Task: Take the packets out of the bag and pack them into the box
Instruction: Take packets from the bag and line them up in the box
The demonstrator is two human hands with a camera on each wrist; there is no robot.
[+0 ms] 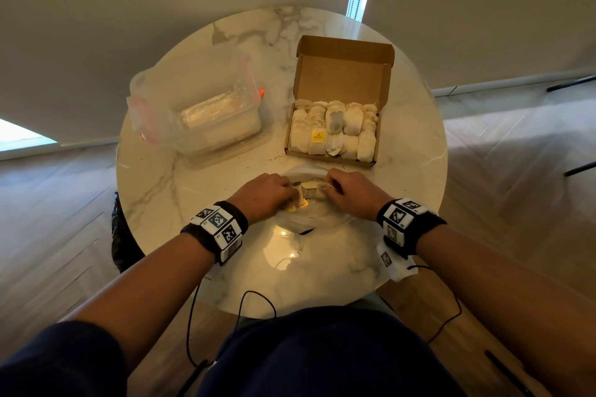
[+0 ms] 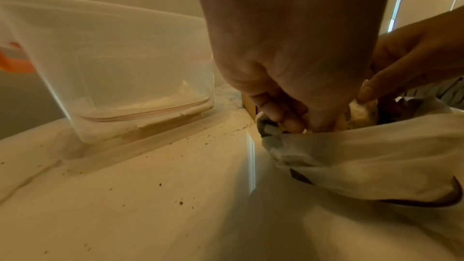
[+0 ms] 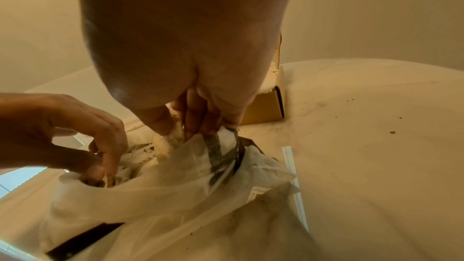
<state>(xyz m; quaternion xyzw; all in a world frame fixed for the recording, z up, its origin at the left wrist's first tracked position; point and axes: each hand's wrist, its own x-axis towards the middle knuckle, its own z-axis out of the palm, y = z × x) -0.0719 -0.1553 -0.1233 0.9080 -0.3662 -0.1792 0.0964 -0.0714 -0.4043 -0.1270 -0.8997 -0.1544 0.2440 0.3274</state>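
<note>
A white plastic bag (image 1: 317, 222) lies open on the marble table (image 1: 406, 190) in front of me, with both hands at its mouth. My left hand (image 1: 274, 192) has its fingers (image 2: 283, 120) curled inside the mouth and grips packets whose yellow tags (image 1: 298, 205) hang below it. My right hand (image 1: 342, 188) pinches a pale packet (image 3: 167, 143) between thumb and fingers at the bag's rim (image 3: 220, 146). Behind the bag, the open cardboard box (image 1: 345, 74) holds rows of packets (image 1: 335, 130). What else is in the bag is mostly hidden.
A clear plastic container (image 1: 200, 106) with orange clips stands on its lid at the back left. Dark crumbs (image 2: 180, 203) are scattered over the tabletop. Cables hang from my wrist cameras near the table's front edge. Wooden floor surrounds the table.
</note>
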